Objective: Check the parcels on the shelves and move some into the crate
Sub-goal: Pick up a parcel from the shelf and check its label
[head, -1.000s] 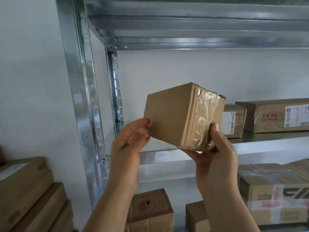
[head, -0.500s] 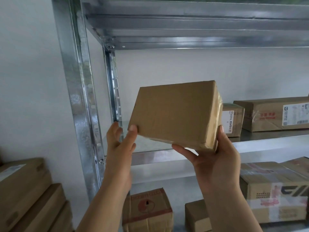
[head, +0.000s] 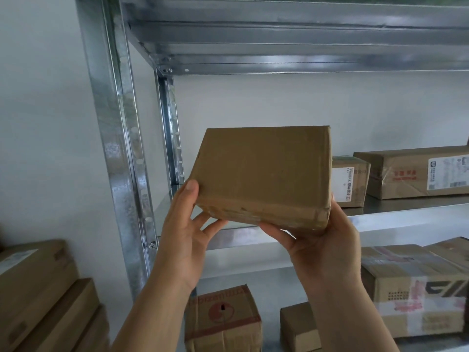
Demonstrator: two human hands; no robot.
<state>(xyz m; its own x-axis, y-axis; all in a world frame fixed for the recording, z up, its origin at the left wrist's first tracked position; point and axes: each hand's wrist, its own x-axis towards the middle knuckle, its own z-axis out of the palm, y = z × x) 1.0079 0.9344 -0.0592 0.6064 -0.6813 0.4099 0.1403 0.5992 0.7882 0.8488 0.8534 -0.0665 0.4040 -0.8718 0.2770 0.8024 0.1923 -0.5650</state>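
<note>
Both hands hold a plain brown cardboard parcel [head: 264,174] up in front of the metal shelf [head: 406,219], clear of its surface. The left hand [head: 185,240] pinches the lower left corner, thumb on the front face and fingers beneath. The right hand [head: 322,252] cups the lower right corner from below. Two labelled parcels [head: 411,171] sit on the shelf behind, to the right.

There's the plain white wall [head: 45,123] left of the fingers [head: 190,199], and just behind them stands the tall galvanised steel shelving rack [head: 119,148], soft light gleaming on its upright.
</note>
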